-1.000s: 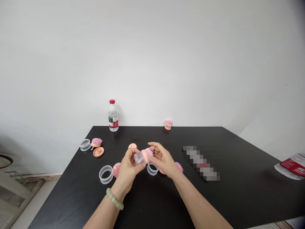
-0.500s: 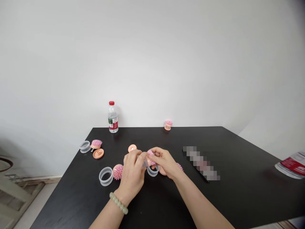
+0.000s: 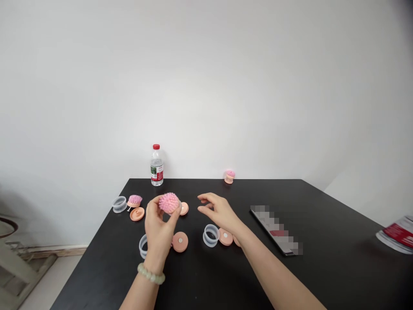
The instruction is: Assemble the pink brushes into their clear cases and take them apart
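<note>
Raised above the table, my left hand [image 3: 156,230] grips a round scrubbing brush [image 3: 169,203] between thumb and fingers, its pink bristles up; a pale edge shows at its right side. My right hand [image 3: 221,213] is off the brush, fingers apart and holding nothing. A clear ring [image 3: 211,236] and a peach disc with a white centre [image 3: 225,237] lie below it; another peach piece is partly behind my right wrist. Between the hands are a peach disc [image 3: 180,242] and a smaller peach cap [image 3: 184,209]. My left hand partly hides a second clear ring [image 3: 142,247].
On the black table [image 3: 277,284], a third clear ring [image 3: 119,204], a pink-bristled brush head [image 3: 134,200] and a peach lid [image 3: 137,214] lie at left. A water bottle [image 3: 157,168] and a brush [image 3: 229,177] stand at the back. A dark-edged, blurred-out slab [image 3: 274,232] lies right.
Both hands were together on the brush. My right hand has let go and opened; my left hand has carried the brush left and up, uncovering the peach disc between them.
</note>
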Tool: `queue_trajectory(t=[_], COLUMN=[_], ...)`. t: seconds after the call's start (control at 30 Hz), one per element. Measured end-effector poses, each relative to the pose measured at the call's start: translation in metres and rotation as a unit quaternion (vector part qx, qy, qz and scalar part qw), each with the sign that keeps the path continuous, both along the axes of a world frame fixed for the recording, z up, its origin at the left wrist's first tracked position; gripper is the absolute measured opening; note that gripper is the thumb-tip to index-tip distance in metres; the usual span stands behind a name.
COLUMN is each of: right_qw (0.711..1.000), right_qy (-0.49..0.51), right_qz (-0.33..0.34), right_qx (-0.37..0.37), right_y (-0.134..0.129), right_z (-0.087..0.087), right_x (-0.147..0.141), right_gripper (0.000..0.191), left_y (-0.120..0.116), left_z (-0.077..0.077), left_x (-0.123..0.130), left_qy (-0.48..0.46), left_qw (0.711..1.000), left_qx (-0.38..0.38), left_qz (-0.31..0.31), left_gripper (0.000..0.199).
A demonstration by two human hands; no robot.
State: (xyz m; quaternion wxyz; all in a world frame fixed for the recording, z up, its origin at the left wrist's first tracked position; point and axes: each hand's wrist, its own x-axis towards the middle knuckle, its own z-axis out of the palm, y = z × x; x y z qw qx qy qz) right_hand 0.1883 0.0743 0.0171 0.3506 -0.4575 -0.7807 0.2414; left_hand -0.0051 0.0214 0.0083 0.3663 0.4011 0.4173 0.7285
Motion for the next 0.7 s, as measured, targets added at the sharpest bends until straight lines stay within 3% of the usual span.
queue_trajectory(t=[0.1, 0.2, 0.3, 0.43, 0.57, 0.7], right_qw=[0.99, 0.982, 0.978, 0.982, 0.991, 0.994], right_qy=[-0.124, -0.156, -0.173, -0.164, -0.113, -0.016], right_qz=[0.059, 0.102, 0.111, 0.091, 0.034, -0.038], right_qx=[0.019, 0.028, 0.029, 0.033, 0.065, 0.102], right_y=[0.018, 0.031, 0.04, 0.046, 0.042, 0.021], right_z=[-0.001, -0.012, -0.023, -0.03, -0.029, -0.03], right_x=[-0.017, -0.041, -0.06, -0.065, -0.046, -0.021], right_gripper=[0.032, 0.025, 0.013, 0.017, 0.022, 0.009], left_y=[0.005, 0.011, 0.015, 0.017, 0.016, 0.013], left_z=[0.0, -0.003, -0.005, -0.005, -0.003, -0.002], left_x=[-0.005, -0.005, -0.004, -0.003, -0.001, 0.006], left_qy=[-0.101, -0.198, -0.233, -0.285, -0.346, -0.398], left_qw=[0.995, 0.979, 0.969, 0.952, 0.924, 0.894], left_qx=[-0.018, -0.027, -0.029, -0.047, -0.092, -0.139], left_qz=[-0.002, -0.049, -0.076, -0.107, -0.136, -0.151], left_gripper=[0.05, 0.047, 0.041, 0.027, 0.003, 0.013])
